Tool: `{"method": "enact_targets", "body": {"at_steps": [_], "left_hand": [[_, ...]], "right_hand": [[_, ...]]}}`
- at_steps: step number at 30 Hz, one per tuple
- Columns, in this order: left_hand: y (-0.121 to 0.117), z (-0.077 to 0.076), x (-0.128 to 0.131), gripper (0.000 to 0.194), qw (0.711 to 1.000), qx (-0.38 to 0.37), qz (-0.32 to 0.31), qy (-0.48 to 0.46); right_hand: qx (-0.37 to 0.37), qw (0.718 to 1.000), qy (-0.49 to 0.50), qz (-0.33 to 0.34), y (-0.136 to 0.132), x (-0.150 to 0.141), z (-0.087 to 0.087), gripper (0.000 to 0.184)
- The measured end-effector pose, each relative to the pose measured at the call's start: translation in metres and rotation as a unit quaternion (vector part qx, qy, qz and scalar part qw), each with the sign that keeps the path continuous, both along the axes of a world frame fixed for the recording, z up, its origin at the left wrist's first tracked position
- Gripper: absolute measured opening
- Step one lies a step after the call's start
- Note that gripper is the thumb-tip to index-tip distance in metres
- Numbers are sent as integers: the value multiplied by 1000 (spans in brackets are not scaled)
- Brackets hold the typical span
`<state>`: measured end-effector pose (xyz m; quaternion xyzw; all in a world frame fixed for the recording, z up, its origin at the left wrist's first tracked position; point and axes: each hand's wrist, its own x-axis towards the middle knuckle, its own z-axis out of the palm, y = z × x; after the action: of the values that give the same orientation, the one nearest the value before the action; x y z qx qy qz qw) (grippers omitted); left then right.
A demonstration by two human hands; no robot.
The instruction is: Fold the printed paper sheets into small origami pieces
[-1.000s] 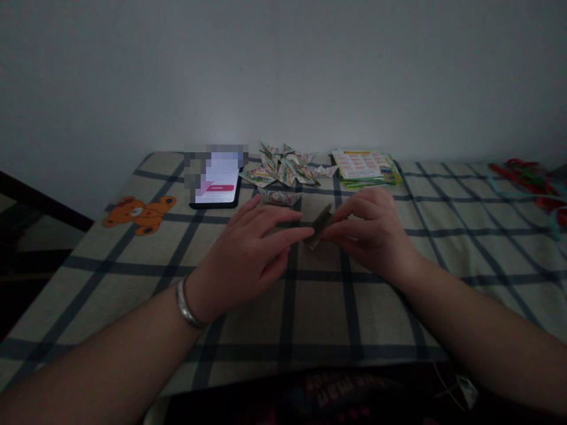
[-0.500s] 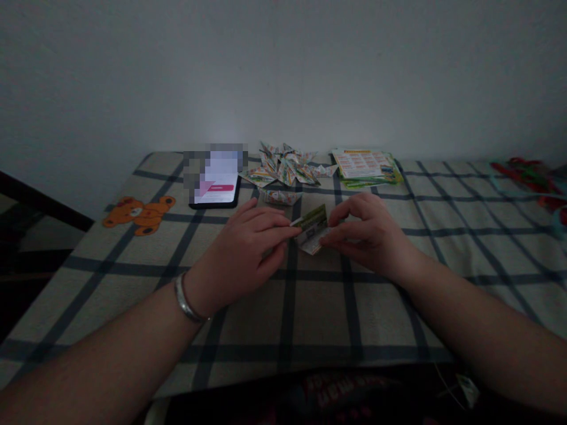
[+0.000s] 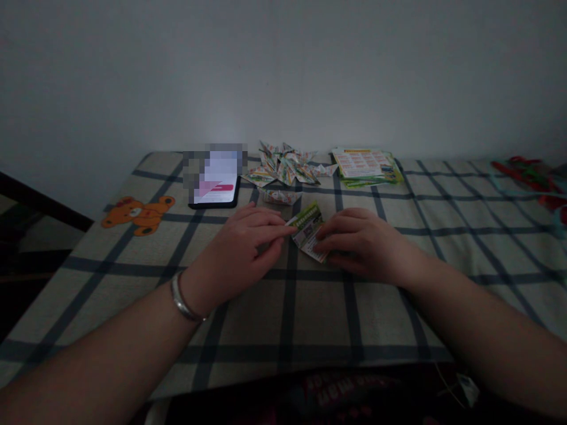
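Between my hands lies a small printed leaflet, green along its top edge, with fold creases across it. My right hand has its curled fingers over the leaflet's right side; the thumb is partly hidden. With fingers stretched out, my left hand rests palm down, its index fingertip touching the leaflet's left edge and its thumb apart. A folded paper piece sits just beyond the leaflet. Behind it is a heap of several pointed folded paper pieces.
A stack of printed leaflets lies at the back right. To the left are a lit phone, partly blurred, and an orange bear figure. Red and green material is at the far right. A wall stands behind the checked tablecloth.
The leaflet has turned from nearly edge-on to lying more open, its printed face showing. My right hand has lowered onto it, and my left hand has shifted slightly left.
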<state>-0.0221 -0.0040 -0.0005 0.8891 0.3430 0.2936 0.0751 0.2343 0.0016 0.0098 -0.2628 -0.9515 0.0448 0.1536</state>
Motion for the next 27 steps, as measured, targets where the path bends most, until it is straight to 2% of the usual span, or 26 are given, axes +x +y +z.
{"method": "enact_targets", "body": {"at_steps": [6,11,16,22,27], "left_hand": [[1,0,0,27,1000,-13,-2,-7],[0,1,-1,27,1000,-29,8,-9],[-4,-1,0,26,998,3,42,36],[-7,-2,4,25,991,43,-25,128],[-12,-3,7,27,986,56,-22,158]], "right_hand": [[-2,1000,0,19,1,-1,-3,21],[-20,1000,-7,3,0,0,-2,21],[-24,1000,-12,-6,0,2,0,20],[-57,998,1,-22,1,1,1,18],[-70,996,25,-44,2,-1,-1,17]]}}
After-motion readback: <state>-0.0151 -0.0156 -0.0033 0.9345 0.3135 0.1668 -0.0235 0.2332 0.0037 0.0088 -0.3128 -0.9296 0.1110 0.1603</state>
